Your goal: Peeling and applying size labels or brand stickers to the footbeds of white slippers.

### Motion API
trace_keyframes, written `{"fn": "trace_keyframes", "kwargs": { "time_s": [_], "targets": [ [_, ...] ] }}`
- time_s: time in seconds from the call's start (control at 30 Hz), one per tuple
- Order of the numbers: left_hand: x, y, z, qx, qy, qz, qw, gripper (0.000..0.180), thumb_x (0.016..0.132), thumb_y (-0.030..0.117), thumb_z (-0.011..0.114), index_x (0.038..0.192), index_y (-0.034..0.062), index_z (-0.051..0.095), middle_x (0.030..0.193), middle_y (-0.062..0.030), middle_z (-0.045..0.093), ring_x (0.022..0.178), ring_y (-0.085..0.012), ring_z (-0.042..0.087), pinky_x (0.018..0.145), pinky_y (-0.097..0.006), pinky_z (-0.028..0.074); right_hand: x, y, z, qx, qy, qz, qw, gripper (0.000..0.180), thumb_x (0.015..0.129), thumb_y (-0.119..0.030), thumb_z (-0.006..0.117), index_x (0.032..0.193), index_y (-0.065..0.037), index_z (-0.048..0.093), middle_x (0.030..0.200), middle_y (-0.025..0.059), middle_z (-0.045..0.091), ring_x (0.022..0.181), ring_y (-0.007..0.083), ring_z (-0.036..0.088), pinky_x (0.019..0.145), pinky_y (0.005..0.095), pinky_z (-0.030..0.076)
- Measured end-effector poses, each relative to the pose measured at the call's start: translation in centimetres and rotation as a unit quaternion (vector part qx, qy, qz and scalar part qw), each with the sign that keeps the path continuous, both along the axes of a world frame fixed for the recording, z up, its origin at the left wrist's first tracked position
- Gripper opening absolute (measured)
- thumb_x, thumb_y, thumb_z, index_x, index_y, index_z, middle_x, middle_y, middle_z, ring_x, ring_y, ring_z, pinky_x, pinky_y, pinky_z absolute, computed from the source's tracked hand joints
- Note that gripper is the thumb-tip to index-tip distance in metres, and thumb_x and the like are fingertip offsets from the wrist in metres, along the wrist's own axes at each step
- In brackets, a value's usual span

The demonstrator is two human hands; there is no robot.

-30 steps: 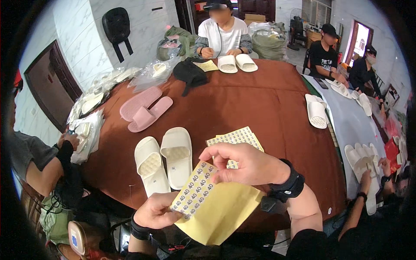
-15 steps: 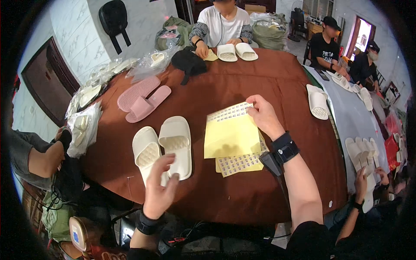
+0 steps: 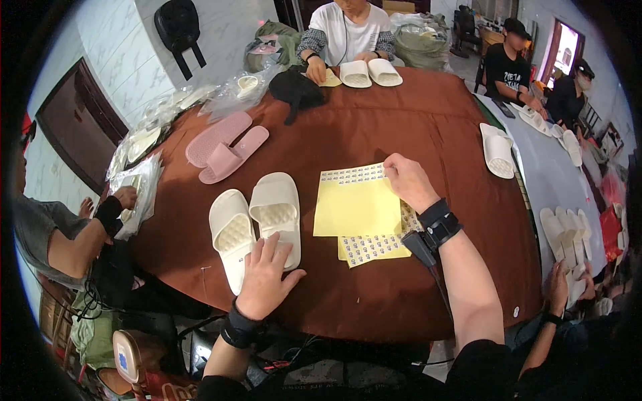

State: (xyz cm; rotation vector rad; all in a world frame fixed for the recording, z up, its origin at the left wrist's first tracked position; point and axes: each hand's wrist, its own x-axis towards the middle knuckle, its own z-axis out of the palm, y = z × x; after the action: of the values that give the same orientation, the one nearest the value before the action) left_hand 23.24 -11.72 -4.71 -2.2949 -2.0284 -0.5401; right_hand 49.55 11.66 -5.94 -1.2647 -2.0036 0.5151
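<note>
A pair of cream-white slide slippers lies side by side on the brown cloth, the left slipper (image 3: pixel 229 230) a little nearer me than the right slipper (image 3: pixel 275 200). My left hand (image 3: pixel 269 277) rests over their heel ends with its fingers apart and holds nothing. Its fingertips reach the insole of the right slipper. To the right is a yellow sticker sheet (image 3: pixel 358 210) with rows of small printed labels along its far edge. My right hand (image 3: pixel 409 180) has its fingers closed at that sheet's far right corner. Another sticker sheet (image 3: pixel 371 249) shows partly from underneath.
Pink slippers (image 3: pixel 227 147) lie at the far left, beside bagged slippers (image 3: pixel 137 190). A black cap-like item (image 3: pixel 296 92) and white slippers (image 3: pixel 384 73) are before a person (image 3: pixel 344 33) opposite. One white slipper (image 3: pixel 497 152) stands right. Other people sit left and right.
My left hand has come down onto the slippers, its fingers spreading. My right hand stays at the sheet's corner, its fingers now curled lower. The person at left reaches to the bagged slippers.
</note>
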Motion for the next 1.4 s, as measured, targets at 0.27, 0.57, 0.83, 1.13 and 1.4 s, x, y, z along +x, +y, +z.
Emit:
{"fn": "trace_keyframes", "kwargs": {
  "time_s": [0.27, 0.57, 0.83, 1.13, 1.4],
  "targets": [
    [-0.3, 0.9, -0.4, 0.024, 0.008, 0.005, 1.000, 0.051, 0.076, 0.020, 0.077, 0.120, 0.0050, 0.057, 0.135, -0.0213, 0.048, 0.119, -0.0418, 0.048, 0.098, -0.049, 0.042, 0.0, -0.6, 0.4, -0.028, -0.063, 0.059, 0.996, 0.018, 0.092, -0.016, 0.054, 0.100, -0.001, 0.060, 0.095, 0.0231, 0.067, 0.093, 0.0413, 0.063, 0.079, 0.0488, 0.049],
    [-0.2, 1.2, -0.1, 0.040, -0.103, -0.011, 0.994, 0.050, 0.075, 0.011, 0.073, 0.122, 0.0029, 0.057, 0.132, -0.0223, 0.053, 0.112, -0.0422, 0.055, 0.095, -0.047, 0.046, -0.3, -1.6, 1.1, -0.064, -0.069, 0.092, 0.991, 0.019, 0.091, -0.016, 0.055, 0.100, -0.001, 0.062, 0.097, 0.0214, 0.067, 0.096, 0.0393, 0.063, 0.083, 0.0464, 0.049],
    [1.3, 0.9, -1.0, 0.075, 0.029, -0.030, 0.996, 0.046, 0.075, 0.017, 0.075, 0.118, 0.0070, 0.062, 0.131, -0.0186, 0.053, 0.111, -0.0395, 0.051, 0.095, -0.046, 0.045, -0.1, -1.8, 0.5, -0.053, -0.110, 0.160, 0.980, 0.020, 0.088, -0.016, 0.057, 0.100, -0.001, 0.063, 0.099, 0.0207, 0.067, 0.098, 0.0370, 0.063, 0.085, 0.0451, 0.049],
    [0.7, 1.4, -0.7, 0.060, -0.004, -0.047, 0.997, 0.044, 0.075, 0.020, 0.076, 0.116, 0.0074, 0.063, 0.131, -0.0177, 0.053, 0.106, -0.0388, 0.051, 0.093, -0.046, 0.045, -1.1, -2.6, 3.2, -0.033, -0.167, 0.107, 0.980, 0.018, 0.089, -0.019, 0.057, 0.095, -0.004, 0.065, 0.094, 0.0178, 0.068, 0.094, 0.0368, 0.064, 0.081, 0.0454, 0.050],
    [-0.1, 0.8, -1.9, 0.075, 0.046, -0.060, 0.994, 0.044, 0.078, 0.029, 0.074, 0.117, 0.0140, 0.064, 0.129, -0.0154, 0.053, 0.102, -0.0405, 0.049, 0.088, -0.047, 0.046, -5.2, -4.9, 2.6, -0.008, -0.043, 0.268, 0.962, 0.020, 0.091, -0.017, 0.057, 0.105, -0.004, 0.064, 0.100, 0.0155, 0.065, 0.096, 0.0349, 0.063, 0.083, 0.0439, 0.050]
  ]
}}
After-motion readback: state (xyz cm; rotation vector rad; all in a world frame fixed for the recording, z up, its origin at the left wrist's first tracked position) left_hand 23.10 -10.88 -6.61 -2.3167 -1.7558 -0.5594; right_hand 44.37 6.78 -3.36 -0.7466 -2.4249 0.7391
